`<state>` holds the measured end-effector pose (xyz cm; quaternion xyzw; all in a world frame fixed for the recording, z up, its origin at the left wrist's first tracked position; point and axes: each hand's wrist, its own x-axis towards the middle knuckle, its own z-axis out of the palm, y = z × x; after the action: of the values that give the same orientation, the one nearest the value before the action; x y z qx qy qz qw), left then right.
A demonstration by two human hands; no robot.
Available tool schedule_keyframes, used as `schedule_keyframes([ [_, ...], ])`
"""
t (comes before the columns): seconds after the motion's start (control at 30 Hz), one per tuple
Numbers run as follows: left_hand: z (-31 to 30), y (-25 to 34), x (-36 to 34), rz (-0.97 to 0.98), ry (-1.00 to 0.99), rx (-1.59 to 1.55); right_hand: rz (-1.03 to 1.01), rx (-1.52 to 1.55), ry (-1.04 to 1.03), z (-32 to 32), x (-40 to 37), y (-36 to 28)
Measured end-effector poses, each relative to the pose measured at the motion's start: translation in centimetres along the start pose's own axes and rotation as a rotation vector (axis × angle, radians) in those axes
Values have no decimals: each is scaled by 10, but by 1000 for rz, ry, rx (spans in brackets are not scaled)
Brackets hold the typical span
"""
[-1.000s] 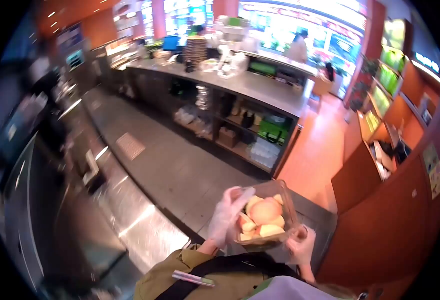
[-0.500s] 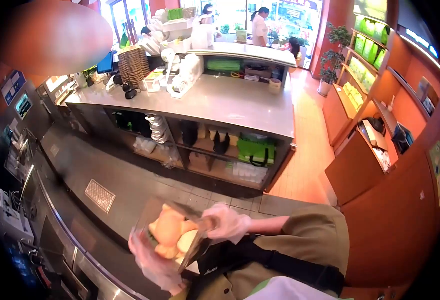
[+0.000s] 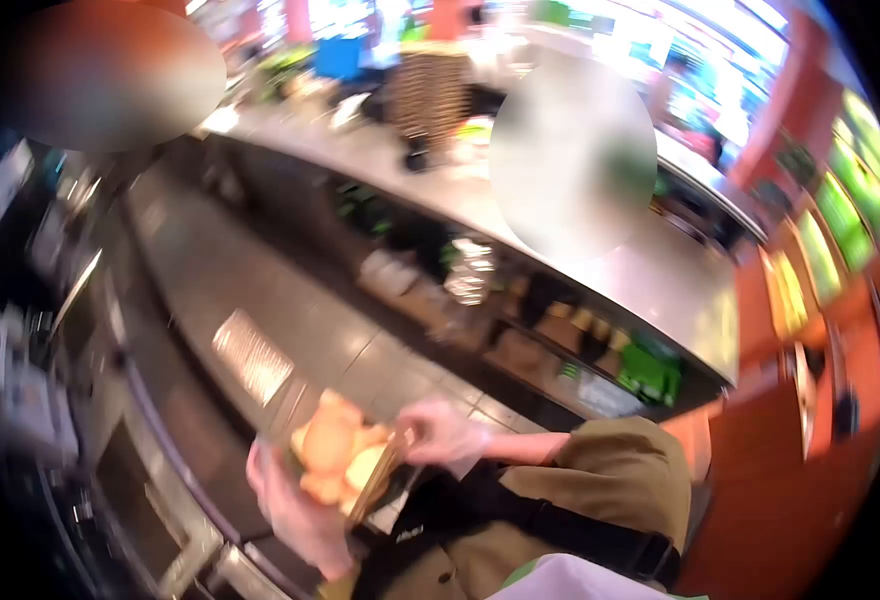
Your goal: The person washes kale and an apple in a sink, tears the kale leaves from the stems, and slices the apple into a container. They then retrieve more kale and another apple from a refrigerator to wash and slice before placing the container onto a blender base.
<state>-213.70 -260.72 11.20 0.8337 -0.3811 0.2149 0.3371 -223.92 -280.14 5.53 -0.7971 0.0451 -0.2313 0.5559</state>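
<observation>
Low in front of my body, a shallow brown-sided box (image 3: 377, 484) is held tilted between both hands. Inside it lie rounded golden-brown pieces (image 3: 332, 440) that look like bread, one of them paler. My left hand (image 3: 298, 512), in a clear glove, supports the box along its left side, its fingers partly hidden. My right hand (image 3: 442, 434), also gloved, grips the upper right edge with bent fingers. Motion blur hides the finer details of the box.
A long counter (image 3: 660, 290) with open shelves runs across the view, bearing a stack of woven baskets (image 3: 428, 95). Green bags (image 3: 650, 375) sit on its lower shelf. A metal worktop with equipment (image 3: 30, 400) lines the left. A floor grate (image 3: 252, 355) lies between.
The view has swung to the left and blurred; the counter now appears further right and more slanted. My right hand has shifted slightly along the box's edge, which both hands still hold.
</observation>
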Motion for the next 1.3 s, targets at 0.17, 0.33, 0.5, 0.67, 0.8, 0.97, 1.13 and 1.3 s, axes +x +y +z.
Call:
schedule_keyframes([
  [0.17, 33, -125, 69, -362, 78, -122, 105, 116, -233, 50, 153, 47],
  [0.33, 30, -231, 140, -536, 266, -104, 24, 149, -493, 131, 319, 110],
  [0.5, 3, -323, 175, -781, 507, 136, -424, 55, -806, 258, 473, 91],
  [0.67, -32, -431, 207, -781, 646, 515, -190, 349, -911, 405, 569, 91],
  [0.8, -62, -542, 235, -818, 922, 39, -520, 341, -892, 532, 638, 102],
  [0.97, -92, -655, 268, -1006, 1336, -633, -88, 595, -1151, 621, 702, 83],
  [1.13, -93, -727, 280, -1063, 1420, -567, -25, 579, -1382, 705, 753, 120],
  [1.3, -91, -766, 325, -1034, 1639, -402, -441, 221, -1862, 766, 827, 141],
])
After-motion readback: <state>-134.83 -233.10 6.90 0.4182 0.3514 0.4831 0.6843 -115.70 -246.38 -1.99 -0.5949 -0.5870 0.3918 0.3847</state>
